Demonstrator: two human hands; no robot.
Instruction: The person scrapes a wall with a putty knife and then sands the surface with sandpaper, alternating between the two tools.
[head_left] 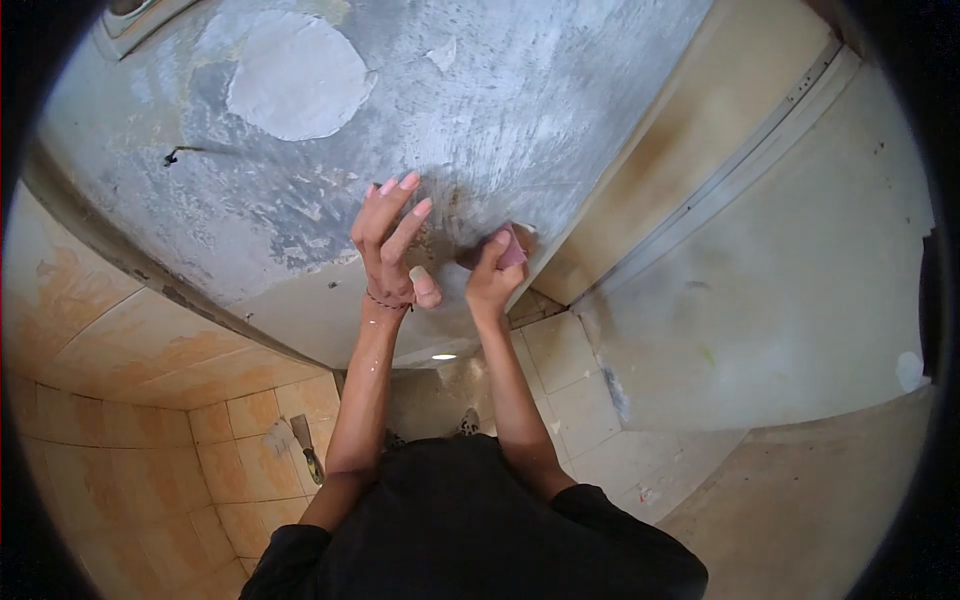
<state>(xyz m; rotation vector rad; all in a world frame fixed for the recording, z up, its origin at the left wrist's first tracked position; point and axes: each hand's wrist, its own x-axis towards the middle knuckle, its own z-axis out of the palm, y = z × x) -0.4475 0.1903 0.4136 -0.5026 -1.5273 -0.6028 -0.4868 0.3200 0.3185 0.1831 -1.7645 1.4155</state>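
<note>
We press our right hand, fingers clamped on a pink sanding block, against the grey wall; just beside it, our left hand rests fingers apart.

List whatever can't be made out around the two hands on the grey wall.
Head view only:
- Pink pad: mostly covered by the right hand; its shape and material stay unclear.
- Wall under the left hand: hidden by the palm and fingers.
- Scraper on the floor tiles: too small to tell the blade's state.
- Fixture at top left: cut off by the frame edge.
</note>
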